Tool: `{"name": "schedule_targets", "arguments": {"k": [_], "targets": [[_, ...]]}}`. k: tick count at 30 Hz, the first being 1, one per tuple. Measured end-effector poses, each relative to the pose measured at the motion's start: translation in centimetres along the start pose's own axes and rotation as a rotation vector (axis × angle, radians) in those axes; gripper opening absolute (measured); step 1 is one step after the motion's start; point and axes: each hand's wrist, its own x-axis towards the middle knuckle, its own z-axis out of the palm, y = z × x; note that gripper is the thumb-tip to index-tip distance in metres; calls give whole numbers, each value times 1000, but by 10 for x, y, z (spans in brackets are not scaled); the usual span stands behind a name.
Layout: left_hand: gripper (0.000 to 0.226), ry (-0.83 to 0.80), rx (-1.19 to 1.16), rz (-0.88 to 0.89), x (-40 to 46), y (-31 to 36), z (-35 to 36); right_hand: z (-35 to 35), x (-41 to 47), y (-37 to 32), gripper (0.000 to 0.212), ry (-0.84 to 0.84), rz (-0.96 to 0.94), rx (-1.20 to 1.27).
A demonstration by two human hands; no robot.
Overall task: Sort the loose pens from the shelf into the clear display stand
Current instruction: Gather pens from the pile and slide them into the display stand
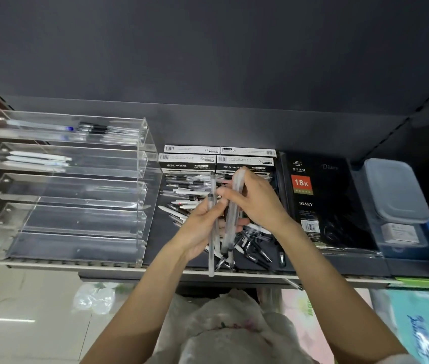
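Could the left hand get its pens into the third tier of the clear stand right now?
Probably yes: the left hand grips frosted pens, and the clear acrylic display stand's third tier opens upward beside it, nothing between.

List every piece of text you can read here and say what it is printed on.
"18K": orange label on the black diary.
"DIARY": white, below that label.
"Diary": faint, upper right of the same cover.
Pen boxes: barcodes and small print, too small to read.
Blue packet: writing blurred.
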Motion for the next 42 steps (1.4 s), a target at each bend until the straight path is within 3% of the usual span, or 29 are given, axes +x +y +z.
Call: {"name": "schedule_targets", "arguments": {"k": [6, 10, 12, 18, 23, 26, 30, 33, 37, 42], "targets": [[18, -14, 96, -30, -4, -13, 4, 3, 1, 12, 58, -175, 18, -84], [19, -47, 19, -50, -2, -14, 0, -2, 6, 13, 36, -213, 63, 256], [22, -84, 11, -83, -2, -13, -3, -15, 13, 9, 44, -270, 17, 322], [22, -157, 29, -118, -4, -10, -4, -38, 33, -15, 27, -712, -123, 41], [20, -137, 101, -89, -1, -11, -5, -40, 44, -22, 19, -753, -253, -115], [17, -68, 247, -58, 3, -10, -8, -49, 50, -25, 16, -658, -286, -93], [17, -45, 383, -81, 3, -15, -18, -86, 61, -21, 12, -375, -269, -18], [19, 54, 176, -19, 7, -14, -23, -100, 51, -9, 9, -140, -119, 256], [21, 137, -247, 130, 17, -3, -15, -56, 12, -2, 13, 283, 21, 508], [23, 251, -406, 236, 22, 4, 0, 16, -29, -5, 10, 547, 189, 650]]}}
